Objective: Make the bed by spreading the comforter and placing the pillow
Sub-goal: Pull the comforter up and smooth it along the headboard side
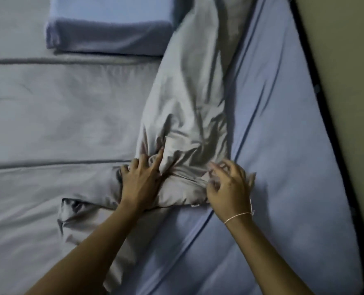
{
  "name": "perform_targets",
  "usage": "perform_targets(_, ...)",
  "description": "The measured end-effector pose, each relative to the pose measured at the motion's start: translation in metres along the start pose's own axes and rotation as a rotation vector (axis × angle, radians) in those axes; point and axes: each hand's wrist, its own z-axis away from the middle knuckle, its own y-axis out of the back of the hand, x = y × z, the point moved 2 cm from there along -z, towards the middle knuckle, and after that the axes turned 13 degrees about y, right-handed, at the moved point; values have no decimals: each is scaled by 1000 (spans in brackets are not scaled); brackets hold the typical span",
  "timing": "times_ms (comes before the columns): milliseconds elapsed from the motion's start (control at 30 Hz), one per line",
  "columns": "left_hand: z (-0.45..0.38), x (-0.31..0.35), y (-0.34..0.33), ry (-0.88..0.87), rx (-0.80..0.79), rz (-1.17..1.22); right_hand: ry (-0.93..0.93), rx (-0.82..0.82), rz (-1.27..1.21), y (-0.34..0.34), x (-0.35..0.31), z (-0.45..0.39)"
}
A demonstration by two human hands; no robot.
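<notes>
Under the spread fingers of the left hand [141, 179] lies the bunched near end of the grey comforter [185, 107], which runs away from the fingertips as a rumpled ridge toward the head of the bed. That hand rests on the cloth with fingers mostly straight, the forefinger pushed into a fold, pressing rather than gripping. Just to the right of it, the right hand [228, 188] has its fingers curled over the same bunched edge; motion blur hides the fingertips, so it seems to be pinching a corner of the fabric, though I cannot tell for sure. A thin string bracelet [238, 217] sits on that wrist.

Well beyond the left fingertips, toward the far left, the blue pillow [110, 33] lies flat. Right of the right hand's fingers the blue fitted sheet [283, 145] is bare as far as the mattress edge and the wall [347, 60].

By my reading, the spreading step is in hand and far from done: the comforter covers the left part but is heaped along the middle. The next move calls for a sure grip on the near edge with both hands, then drawing it rightward across the bare sheet, opening the folds.
</notes>
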Motion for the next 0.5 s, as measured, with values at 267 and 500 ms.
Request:
perform_targets(267,53,32,-5,-68,-121,35,81,-200,-64,-23,-17,-71)
perform_targets(500,63,26,15,-65,-253,352,108,-106,74,-55,14,-58)
